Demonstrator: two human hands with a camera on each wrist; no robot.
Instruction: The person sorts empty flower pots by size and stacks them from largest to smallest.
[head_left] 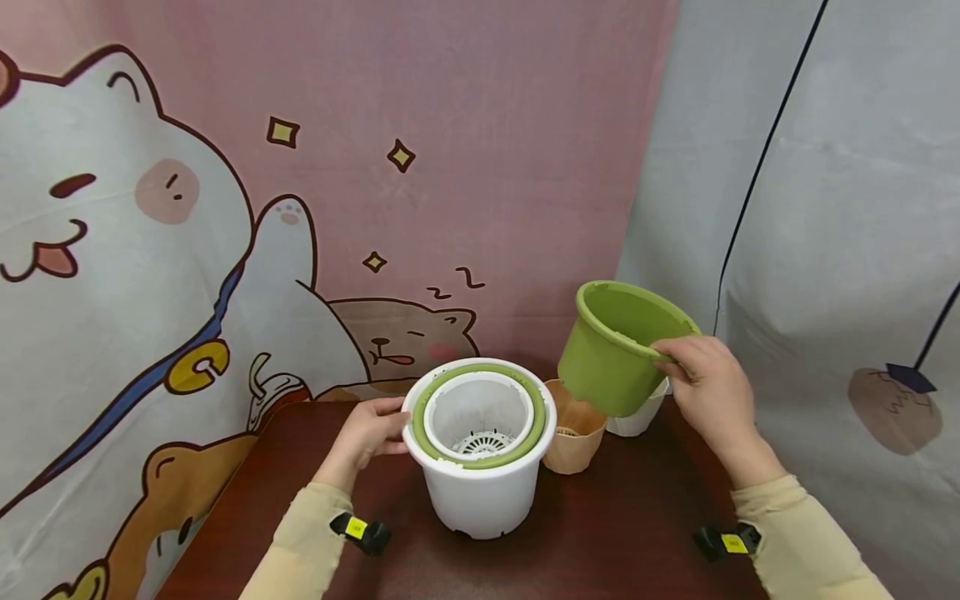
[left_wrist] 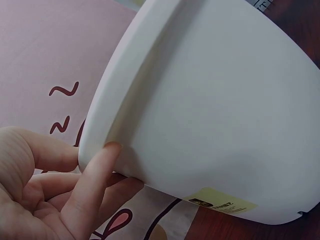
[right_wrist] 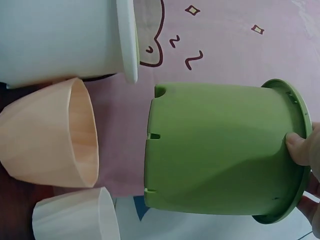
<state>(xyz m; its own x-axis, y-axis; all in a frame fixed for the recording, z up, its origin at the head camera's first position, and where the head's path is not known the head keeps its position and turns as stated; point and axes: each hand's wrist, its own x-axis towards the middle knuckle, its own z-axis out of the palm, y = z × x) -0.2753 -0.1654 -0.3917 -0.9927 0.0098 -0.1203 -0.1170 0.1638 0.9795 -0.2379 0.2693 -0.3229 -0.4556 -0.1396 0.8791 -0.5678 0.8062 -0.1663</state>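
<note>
A large white flowerpot stands upright on the table, with a green pot nested inside it and a smaller white pot innermost. Slotted drainage holes show at the bottom of that inner pot. My left hand pinches the large pot's rim at its left side; the left wrist view shows fingertips right at the rim. In my right hand, another green flowerpot is held by its rim, tilted and raised off the table. The right wrist view shows the thumb on its outer wall, below the rim.
A peach-coloured pot stands on the dark red table, right of the nested pots. Beside it, a small white pot sits partly hidden under the raised green pot. A pink cartoon-printed cloth hangs behind, a grey one at right.
</note>
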